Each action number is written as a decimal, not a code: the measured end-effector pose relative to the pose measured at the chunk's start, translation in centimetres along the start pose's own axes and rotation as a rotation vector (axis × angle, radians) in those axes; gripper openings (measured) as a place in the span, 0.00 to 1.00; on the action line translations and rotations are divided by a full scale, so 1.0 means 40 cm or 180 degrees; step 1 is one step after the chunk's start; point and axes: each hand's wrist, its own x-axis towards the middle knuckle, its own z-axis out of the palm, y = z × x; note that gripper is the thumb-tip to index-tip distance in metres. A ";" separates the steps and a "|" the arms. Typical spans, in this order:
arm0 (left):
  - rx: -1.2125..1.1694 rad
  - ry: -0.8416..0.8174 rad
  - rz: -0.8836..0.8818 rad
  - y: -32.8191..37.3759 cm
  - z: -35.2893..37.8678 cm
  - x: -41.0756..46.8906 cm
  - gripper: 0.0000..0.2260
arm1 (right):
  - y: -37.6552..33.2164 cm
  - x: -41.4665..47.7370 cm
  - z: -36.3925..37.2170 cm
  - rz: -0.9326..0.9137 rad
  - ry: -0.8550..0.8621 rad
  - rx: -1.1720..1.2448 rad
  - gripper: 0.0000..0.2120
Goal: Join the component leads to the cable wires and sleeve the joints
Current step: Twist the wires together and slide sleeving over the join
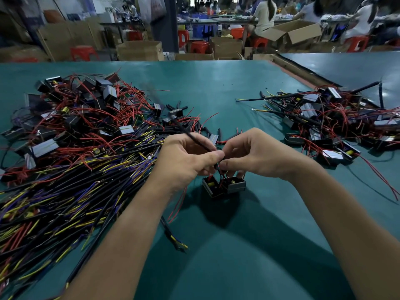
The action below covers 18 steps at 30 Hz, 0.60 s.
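Axis: thin black sheathed cable (184, 129) is pinched by fingers of left hand (186, 158), slanting up-left | red component leads (225, 177) are pinched by right hand (251, 153), black boxed components (225, 187) directly below.

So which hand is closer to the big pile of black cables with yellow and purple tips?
Left. The left hand sits at the right edge of the pile of black cables with yellow and purple tips; the right hand is farther right, beyond the left hand.
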 end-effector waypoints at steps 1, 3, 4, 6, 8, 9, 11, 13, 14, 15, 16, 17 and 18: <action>0.0021 -0.0031 0.0001 0.000 0.000 -0.001 0.04 | 0.000 0.001 -0.001 0.0002 -0.0001 0.0004 0.01; 0.0057 -0.0076 -0.0005 -0.002 0.002 -0.002 0.03 | 0.002 0.001 -0.002 0.0013 0.0004 0.0000 0.03; 0.0062 -0.0068 -0.0009 -0.005 0.003 -0.002 0.03 | 0.003 0.000 -0.003 0.0025 0.0004 -0.0007 0.03; 0.0153 -0.0017 0.0021 -0.012 0.002 0.001 0.05 | 0.004 0.000 -0.004 0.0044 0.0006 -0.0045 0.03; 0.0397 0.0010 0.0113 -0.017 0.000 0.004 0.07 | 0.003 0.000 -0.005 0.0039 0.0014 -0.0108 0.04; 0.0501 0.0008 0.0148 -0.018 -0.001 0.005 0.07 | 0.002 0.000 -0.006 0.0031 0.0019 -0.0142 0.04; 0.0600 0.0016 0.0167 -0.019 -0.002 0.005 0.07 | -0.001 -0.001 -0.008 0.0003 0.0037 -0.0223 0.04; 0.0712 0.0038 0.0184 -0.018 -0.002 0.004 0.07 | -0.005 -0.004 -0.007 -0.0046 0.0069 -0.0350 0.05; 0.0759 0.0042 0.0188 -0.018 -0.001 0.003 0.06 | -0.007 -0.005 -0.006 -0.0082 0.0087 -0.0437 0.05; 0.0767 0.0043 0.0183 -0.017 -0.001 0.002 0.06 | -0.009 -0.006 -0.004 -0.0118 0.0115 -0.0531 0.05; 0.0744 0.0039 0.0172 -0.016 -0.001 0.001 0.06 | -0.011 -0.007 -0.002 -0.0146 0.0157 -0.0621 0.05; 0.0712 0.0030 0.0163 -0.015 -0.001 0.000 0.07 | -0.012 -0.007 0.000 -0.0160 0.0212 -0.0701 0.05; 0.0693 0.0022 0.0157 -0.014 -0.002 -0.001 0.07 | -0.014 -0.007 0.000 -0.0166 0.0266 -0.0769 0.06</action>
